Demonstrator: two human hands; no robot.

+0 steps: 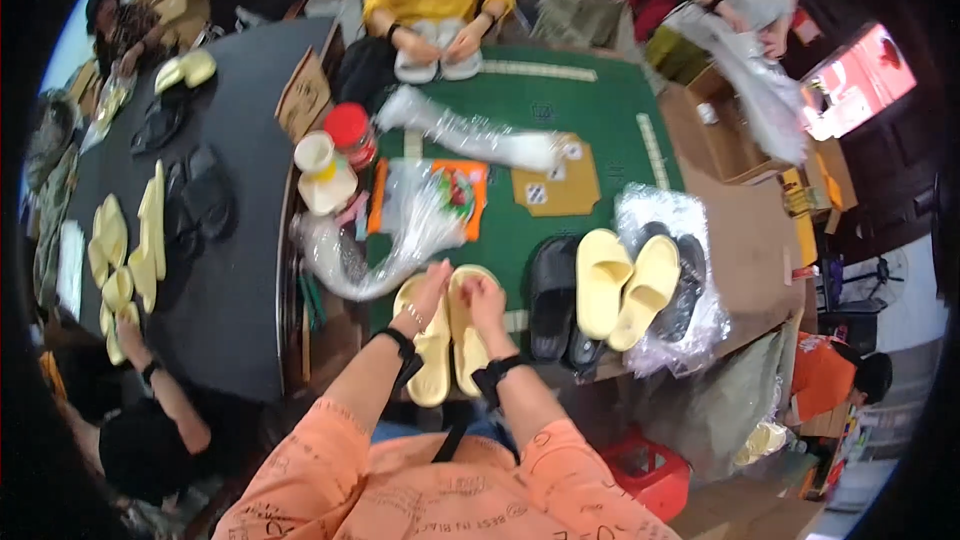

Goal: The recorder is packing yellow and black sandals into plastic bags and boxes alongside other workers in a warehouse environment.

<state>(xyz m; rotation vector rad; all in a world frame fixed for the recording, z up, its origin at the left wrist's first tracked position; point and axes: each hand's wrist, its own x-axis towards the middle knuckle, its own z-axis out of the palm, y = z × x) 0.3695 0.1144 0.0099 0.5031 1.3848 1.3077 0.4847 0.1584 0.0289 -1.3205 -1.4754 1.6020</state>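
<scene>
A pair of pale yellow slippers lies side by side at the near edge of the green table, heels toward me. My left hand (428,292) is closed at the upper of the left slipper (431,370), covering part of it. Over the upper of the right slipper (465,340), my right hand (486,302) has its fingers curled and pressed together. The fingertips are small, so the exact grip is hard to see. To the right, another yellow pair (603,285) rests on black slippers (552,300) and clear plastic wrap.
Plastic sleeves (470,130), a red-lidded jar (350,130), a cup (315,155) and a cardboard piece (575,190) occupy the green table (600,100). Across it, a person in yellow handles white slippers (440,50). More slippers lie on the dark left table (250,270). A red stool (650,475) stands lower right.
</scene>
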